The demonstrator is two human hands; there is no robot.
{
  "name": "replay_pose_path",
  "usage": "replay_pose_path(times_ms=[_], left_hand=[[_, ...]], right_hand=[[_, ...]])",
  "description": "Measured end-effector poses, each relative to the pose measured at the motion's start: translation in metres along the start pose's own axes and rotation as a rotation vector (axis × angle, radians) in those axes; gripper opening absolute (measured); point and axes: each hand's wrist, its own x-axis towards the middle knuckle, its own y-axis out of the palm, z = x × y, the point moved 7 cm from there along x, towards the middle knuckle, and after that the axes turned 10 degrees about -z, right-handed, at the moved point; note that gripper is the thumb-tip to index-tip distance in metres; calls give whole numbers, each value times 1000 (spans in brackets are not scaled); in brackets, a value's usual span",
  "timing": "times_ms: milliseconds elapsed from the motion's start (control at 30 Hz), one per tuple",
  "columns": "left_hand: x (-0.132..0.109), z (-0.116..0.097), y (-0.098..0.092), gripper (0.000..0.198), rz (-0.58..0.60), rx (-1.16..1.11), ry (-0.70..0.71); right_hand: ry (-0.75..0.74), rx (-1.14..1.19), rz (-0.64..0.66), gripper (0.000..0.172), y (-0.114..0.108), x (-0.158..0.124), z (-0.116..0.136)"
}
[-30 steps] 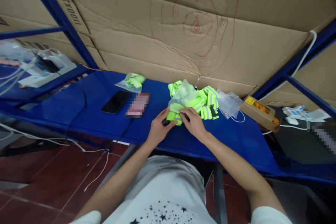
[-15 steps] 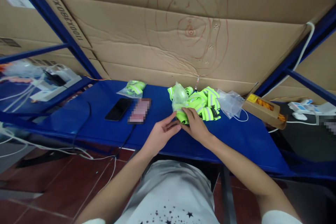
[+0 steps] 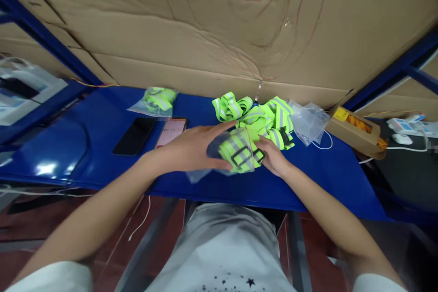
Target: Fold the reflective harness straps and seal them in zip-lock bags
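Note:
My left hand (image 3: 191, 148) is closed on a clear plastic bag (image 3: 219, 159) that holds a folded neon-yellow reflective band (image 3: 239, 155). It holds the bag just above the blue shelf (image 3: 102, 146). My right hand (image 3: 273, 157) pinches the band's right end at the bag's mouth. Right behind them lies a pile of loose neon-yellow reflective bands (image 3: 256, 116).
A bagged band (image 3: 155, 100) lies at the back left, with a black phone (image 3: 133, 136) and a second phone (image 3: 171, 131) beside it. Empty clear bags (image 3: 308, 121) and a cardboard box (image 3: 356, 130) with orange contents sit to the right. Cardboard sheets stand behind.
The band has gone further into the bag, which my left hand now grips from the left. The camera has tilted down and moved closer.

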Motion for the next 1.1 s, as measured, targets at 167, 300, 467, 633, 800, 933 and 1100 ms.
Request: replay_pose_path(times_ms=[167,300,467,633,800,933,1100], left_hand=[[15,24,30,81,165,-526,-333],[12,37,60,59,230,-767,-519],[-9,26,84,64,458,-1249,-698],[-12,31,90,60,403,-1395,-714],[-7,63,94,50,247,-1259,-707],[-1,73,86,49,191,-1185,-650],[-5,74,82,57,248,-1269,-755]], right_hand=[[-41,-124,-70,34,-5,-1,9],[-267,-295,-177,40,-13,-7,35],[-344,-362,-55,44,-8,-9,52],[-442,-560,-332,28,-13,-8,54],[-537,-647,-39,39,13,-8,52],[-610,-751,174,68,27,-3,59],[-534,-662,240,59,21,10,51]])
